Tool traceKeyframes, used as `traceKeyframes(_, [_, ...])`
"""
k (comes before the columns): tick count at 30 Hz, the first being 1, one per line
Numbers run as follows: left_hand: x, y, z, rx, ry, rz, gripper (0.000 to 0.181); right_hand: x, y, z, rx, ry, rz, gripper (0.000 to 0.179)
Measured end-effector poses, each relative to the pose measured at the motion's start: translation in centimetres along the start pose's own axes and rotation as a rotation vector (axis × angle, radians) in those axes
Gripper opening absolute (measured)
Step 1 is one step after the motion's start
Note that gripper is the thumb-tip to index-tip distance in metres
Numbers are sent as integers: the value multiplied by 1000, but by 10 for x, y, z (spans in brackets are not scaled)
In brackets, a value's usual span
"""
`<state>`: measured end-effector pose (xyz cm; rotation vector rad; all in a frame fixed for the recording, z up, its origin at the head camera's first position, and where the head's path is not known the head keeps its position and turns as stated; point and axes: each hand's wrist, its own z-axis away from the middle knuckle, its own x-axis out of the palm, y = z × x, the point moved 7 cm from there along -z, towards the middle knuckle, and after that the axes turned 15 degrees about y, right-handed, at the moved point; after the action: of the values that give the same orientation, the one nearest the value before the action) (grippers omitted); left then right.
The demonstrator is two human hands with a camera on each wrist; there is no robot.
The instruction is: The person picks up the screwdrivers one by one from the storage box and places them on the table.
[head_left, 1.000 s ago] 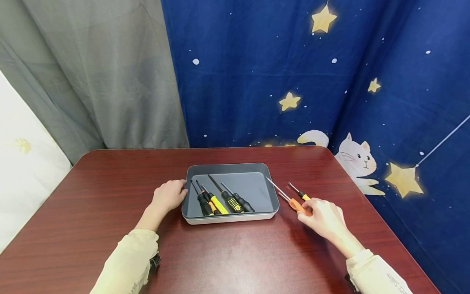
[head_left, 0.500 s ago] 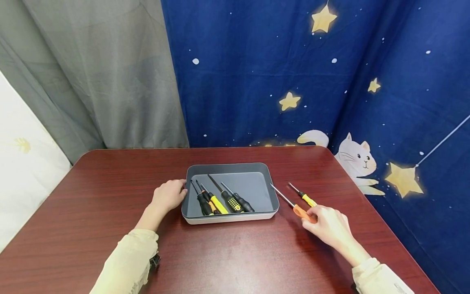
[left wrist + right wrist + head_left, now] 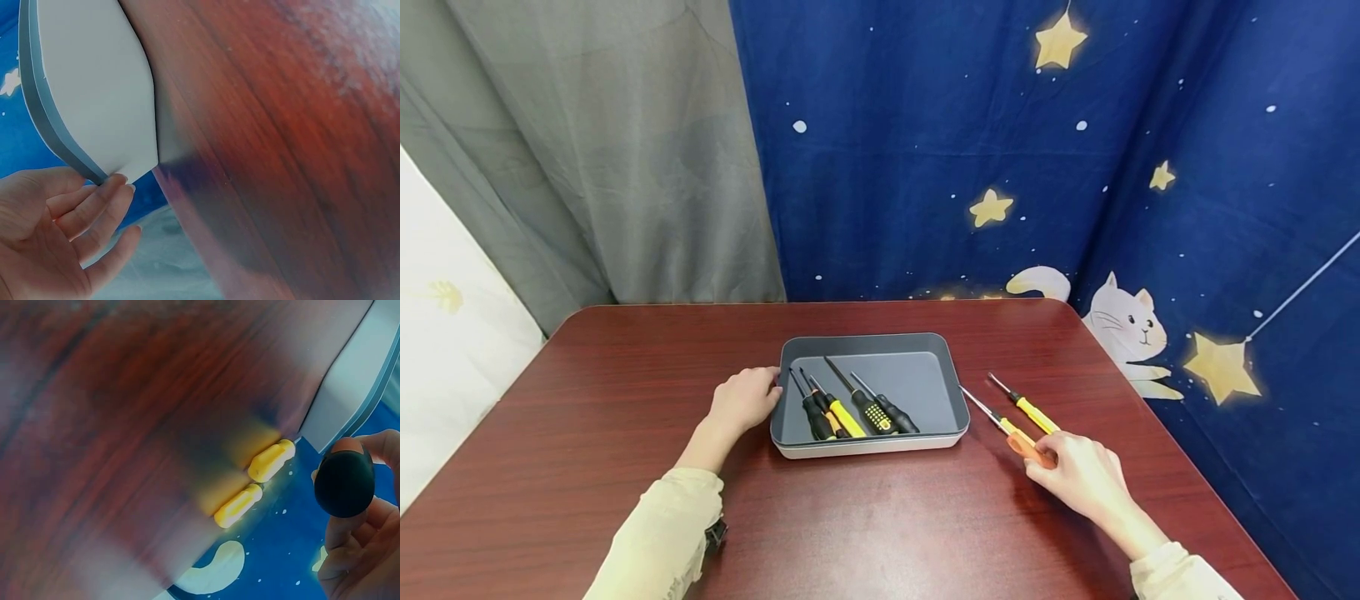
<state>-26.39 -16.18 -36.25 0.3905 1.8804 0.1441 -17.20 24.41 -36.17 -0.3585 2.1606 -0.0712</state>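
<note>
Several right fingers (image 3: 344,532) around orange screwdriver (image 3: 1025,447)

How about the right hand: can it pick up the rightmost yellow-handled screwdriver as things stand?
Probably not yet: the right hand holds the orange screwdriver, so it looks occupied. Otherwise the way seems open: the rightmost yellow-handled screwdriver lies close by on the table.

A grey curtain (image 3: 647,150) and starry blue curtain (image 3: 910,100) hang behind a reddish table (image 3: 625,383).
</note>
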Motion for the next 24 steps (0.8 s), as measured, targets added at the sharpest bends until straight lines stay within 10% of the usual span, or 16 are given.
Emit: traceKeyframes(24, [-1,1,1,-6,-7,0,33,3,13,22,31,-82,10,11])
